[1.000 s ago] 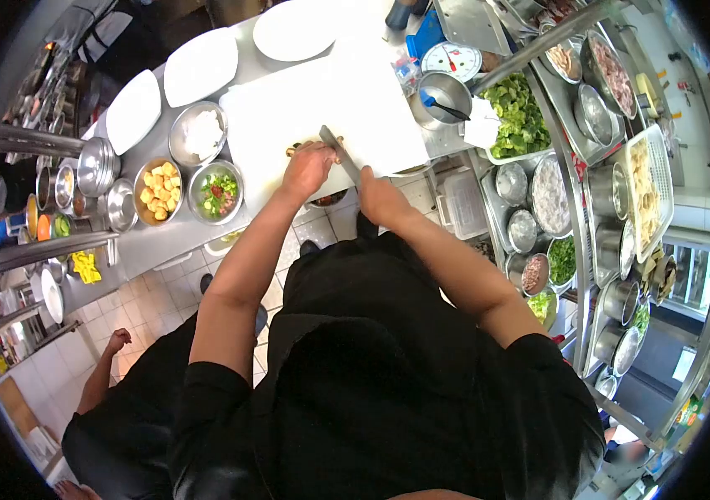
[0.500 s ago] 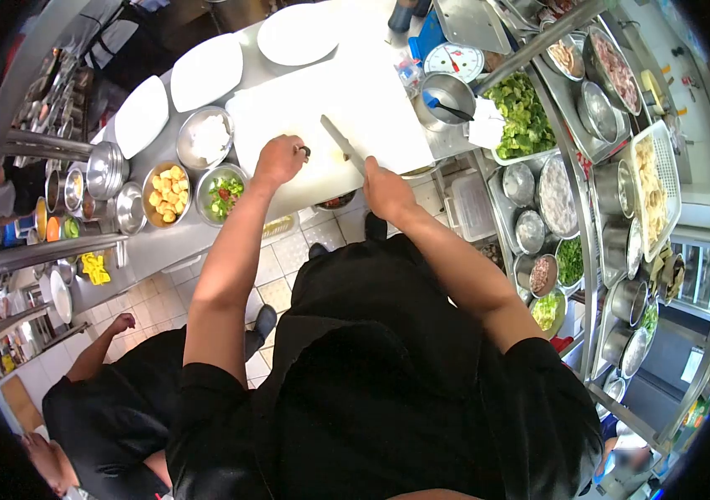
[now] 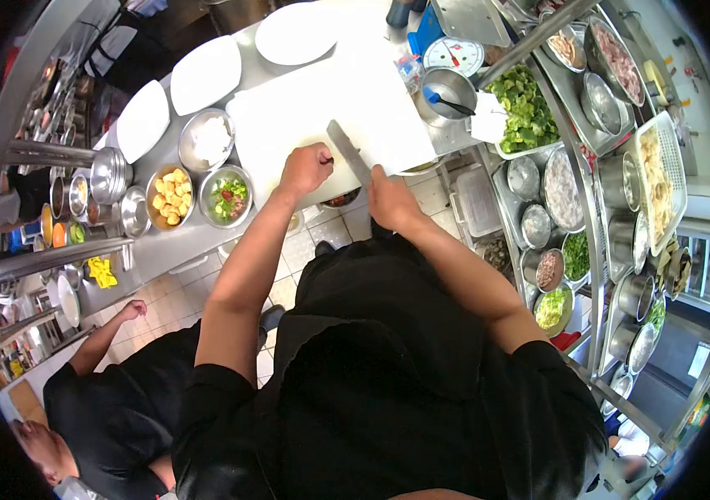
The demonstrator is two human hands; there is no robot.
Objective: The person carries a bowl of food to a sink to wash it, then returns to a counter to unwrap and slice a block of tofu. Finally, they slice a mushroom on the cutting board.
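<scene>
My right hand (image 3: pixel 392 201) is closed around the handle of a broad-bladed kitchen knife (image 3: pixel 350 153). Its blade points away from me and to the left, low over the white cutting board (image 3: pixel 288 108). Just left of the blade, my left hand (image 3: pixel 305 172) is closed with the fingers curled. A small dark piece (image 3: pixel 328 162) shows at its fingertips, too small to name. To the left of the board stand a metal bowl of chopped green and red vegetables (image 3: pixel 227 198) and a bowl of yellow chunks (image 3: pixel 171 200).
White plates (image 3: pixel 206 75) line the counter's far side. A bowl with white contents (image 3: pixel 206 140) stands left of the board. At right are a pot with a blue brush (image 3: pixel 446 93), a dial scale (image 3: pixel 453 57), leafy greens (image 3: pixel 523 112) and a loaded rack. A co-worker (image 3: pixel 121 400) is at lower left.
My left hand has moved right across the board, closer to the knife. The knife and my right hand have shifted slightly right and toward me. A tiny dark bit by the blade is no longer in the same place.
</scene>
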